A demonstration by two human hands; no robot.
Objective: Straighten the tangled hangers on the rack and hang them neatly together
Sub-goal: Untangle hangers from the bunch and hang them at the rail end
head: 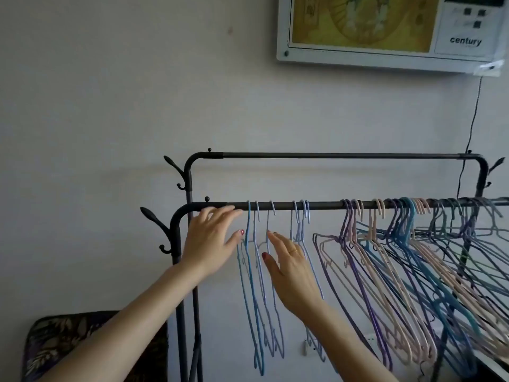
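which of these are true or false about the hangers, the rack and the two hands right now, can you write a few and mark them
1. The left hand lies with straight fingers at the near rail. True.
2. The right hand wears a gold ring. True.
3. The far rail is crowded with hangers. False: it carries none; all hang on the near rail.
4. The light blue hangers between the hands hang apart from the mixed bunch of hangers further right. True.
5. The right hand grips a pink hanger tightly. False: its fingers are straight, among the light blue hangers.
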